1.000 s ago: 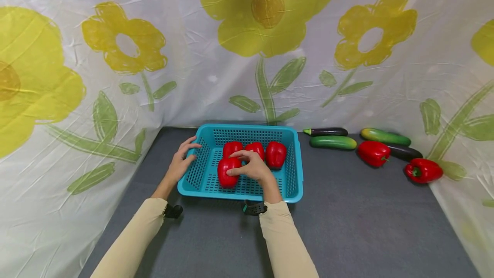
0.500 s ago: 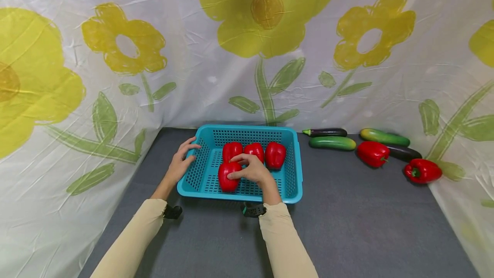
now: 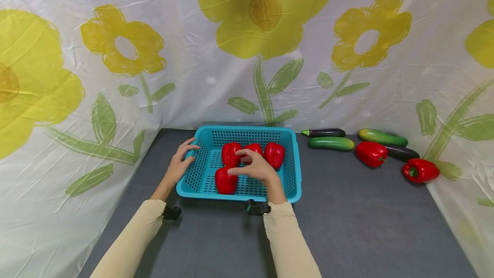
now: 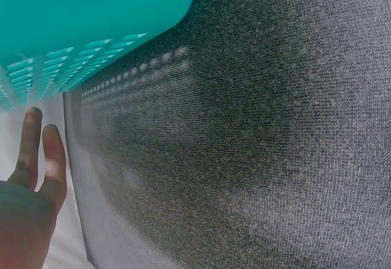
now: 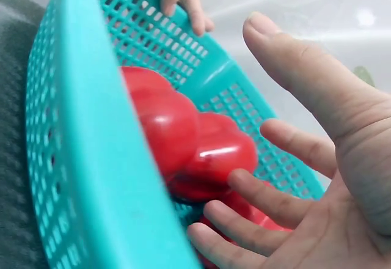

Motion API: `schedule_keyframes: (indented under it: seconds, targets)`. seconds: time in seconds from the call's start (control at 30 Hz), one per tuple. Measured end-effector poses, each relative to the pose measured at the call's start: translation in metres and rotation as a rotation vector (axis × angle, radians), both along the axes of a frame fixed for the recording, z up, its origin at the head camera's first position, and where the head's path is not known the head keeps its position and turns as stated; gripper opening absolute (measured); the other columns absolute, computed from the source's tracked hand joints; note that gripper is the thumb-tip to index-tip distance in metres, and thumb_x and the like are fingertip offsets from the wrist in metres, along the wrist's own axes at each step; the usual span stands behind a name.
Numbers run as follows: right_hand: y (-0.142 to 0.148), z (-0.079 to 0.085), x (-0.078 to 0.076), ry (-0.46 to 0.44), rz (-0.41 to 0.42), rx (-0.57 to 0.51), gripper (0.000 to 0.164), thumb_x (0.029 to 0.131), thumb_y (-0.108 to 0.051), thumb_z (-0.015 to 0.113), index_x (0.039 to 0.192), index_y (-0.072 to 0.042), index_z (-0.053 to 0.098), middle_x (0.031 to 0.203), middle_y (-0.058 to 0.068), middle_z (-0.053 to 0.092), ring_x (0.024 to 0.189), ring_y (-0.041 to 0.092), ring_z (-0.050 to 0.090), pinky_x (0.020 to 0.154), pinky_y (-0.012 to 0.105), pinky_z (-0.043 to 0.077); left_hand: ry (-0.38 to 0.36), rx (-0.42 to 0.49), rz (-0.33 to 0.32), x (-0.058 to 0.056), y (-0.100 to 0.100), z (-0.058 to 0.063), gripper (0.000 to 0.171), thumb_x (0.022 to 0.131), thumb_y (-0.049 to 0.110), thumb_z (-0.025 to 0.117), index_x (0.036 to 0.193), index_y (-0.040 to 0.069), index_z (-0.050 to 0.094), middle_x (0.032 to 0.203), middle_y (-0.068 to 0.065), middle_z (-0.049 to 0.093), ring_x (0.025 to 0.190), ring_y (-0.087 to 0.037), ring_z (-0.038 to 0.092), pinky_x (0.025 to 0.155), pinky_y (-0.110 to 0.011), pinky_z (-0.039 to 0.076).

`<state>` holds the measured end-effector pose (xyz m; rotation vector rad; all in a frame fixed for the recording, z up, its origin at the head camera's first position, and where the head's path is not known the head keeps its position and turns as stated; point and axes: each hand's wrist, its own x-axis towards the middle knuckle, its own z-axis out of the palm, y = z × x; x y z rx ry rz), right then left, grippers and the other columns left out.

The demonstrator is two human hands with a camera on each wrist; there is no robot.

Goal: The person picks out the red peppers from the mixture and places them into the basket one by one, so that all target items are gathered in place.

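In the head view, my left hand (image 3: 179,162) rests at the left rim of a blue plastic basket (image 3: 239,198), some fingertips reaching over it. Two straight fingers (image 4: 30,140) show outside the basket wall in the left wrist view. My right hand (image 3: 256,168) hovers over the basket, its fingers spread and nothing held. Just left of its thumb lies a red bell pepper (image 3: 225,181) at the front of the basket. Behind it lie more red bell peppers: one at the left (image 3: 230,151), one partly hidden by my hand (image 3: 254,146) and one at the right (image 3: 275,154).
Right of the basket lie an eggplant (image 3: 326,132), a cucumber (image 3: 331,143), another cucumber (image 3: 382,137), another eggplant (image 3: 403,152) and red bell peppers (image 3: 370,153) on the dark table (image 3: 366,218). A flower-printed sheet (image 3: 212,55) hangs behind.
My right hand lowered the bell pepper to the front of the basket, let go of it and drew back slightly to the right. The left hand stayed at the rim.
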<state>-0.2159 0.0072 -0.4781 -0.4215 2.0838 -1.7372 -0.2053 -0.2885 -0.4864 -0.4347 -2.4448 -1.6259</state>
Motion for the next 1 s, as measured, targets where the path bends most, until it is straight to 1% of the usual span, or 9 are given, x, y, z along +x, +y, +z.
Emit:
schedule_keyframes:
  seconds: [0.13,0.3,0.47,0.57,0.7,0.83,0.9,1.0]
  targets:
    - [0.004,0.005,-0.001,0.007,0.024,-0.017,0.079,0.081,-0.017,0.085,0.148,-0.003,0.046,0.146,0.026,0.043,0.135,0.048,0.036,0.088,0.057,0.051,0.003,-0.002,0.001,0.001,0.001,0.001,0.033,0.095,-0.014,0.047,0.126,-0.017,0.057,0.157,-0.029,0.029,0.143,-0.051,0.021,0.098,-0.063,0.028]
    - [0.011,0.012,-0.001,-0.007,0.033,-0.041,0.077,0.083,-0.020,0.084,0.147,-0.005,0.046,0.146,0.026,0.043,0.134,0.047,0.037,0.089,0.058,0.050,0.008,-0.014,-0.003,0.000,0.000,-0.002,0.032,0.095,-0.012,0.047,0.125,-0.017,0.056,0.156,-0.031,0.028,0.141,-0.053,0.023,0.096,-0.066,0.029]
    - [0.020,0.016,-0.004,0.014,0.055,-0.067,0.071,0.084,-0.020,0.083,0.146,-0.009,0.050,0.146,0.026,0.043,0.135,0.046,0.038,0.085,0.049,0.054,0.002,0.003,-0.005,0.000,0.000,0.000,0.033,0.095,-0.014,0.047,0.126,-0.017,0.056,0.156,-0.030,0.028,0.143,-0.051,0.020,0.098,-0.066,0.027]
    - [0.027,0.017,-0.005,0.013,0.055,-0.097,0.066,0.086,-0.019,0.082,0.144,-0.008,0.052,0.143,0.026,0.046,0.133,0.046,0.040,0.084,0.045,0.055,-0.003,0.006,-0.004,0.000,0.000,0.001,0.033,0.095,-0.014,0.047,0.126,-0.017,0.056,0.157,-0.030,0.028,0.144,-0.051,0.020,0.100,-0.066,0.026]
    - [0.034,0.019,-0.004,-0.005,0.022,-0.134,0.057,0.090,-0.017,0.078,0.141,-0.006,0.055,0.138,0.023,0.052,0.125,0.041,0.050,0.088,0.045,0.053,-0.007,0.001,0.003,0.000,0.000,0.000,0.033,0.095,-0.014,0.047,0.126,-0.017,0.057,0.157,-0.028,0.028,0.144,-0.050,0.020,0.101,-0.064,0.026]
    - [0.040,0.022,-0.003,0.014,-0.027,-0.140,0.051,0.094,-0.016,0.074,0.139,-0.003,0.056,0.135,0.023,0.056,0.117,0.032,0.057,0.093,0.049,0.050,0.004,-0.001,0.001,-0.001,0.000,-0.001,0.033,0.095,-0.014,0.048,0.127,-0.017,0.057,0.157,-0.028,0.029,0.144,-0.049,0.021,0.099,-0.062,0.028]
    - [0.042,0.023,-0.003,0.033,-0.050,-0.152,0.046,0.096,-0.015,0.072,0.138,-0.001,0.058,0.133,0.023,0.057,0.116,0.032,0.058,0.095,0.053,0.048,0.010,-0.003,-0.004,-0.001,-0.001,-0.001,0.034,0.095,-0.015,0.047,0.127,-0.017,0.057,0.157,-0.028,0.029,0.144,-0.050,0.021,0.098,-0.061,0.028]
    - [0.044,0.022,-0.002,0.057,-0.085,-0.192,0.040,0.098,-0.011,0.069,0.135,0.000,0.060,0.129,0.024,0.059,0.117,0.037,0.058,0.097,0.056,0.046,0.014,-0.009,-0.003,-0.001,-0.001,-0.001,0.034,0.094,-0.015,0.048,0.127,-0.017,0.057,0.157,-0.028,0.030,0.144,-0.050,0.021,0.097,-0.061,0.028]
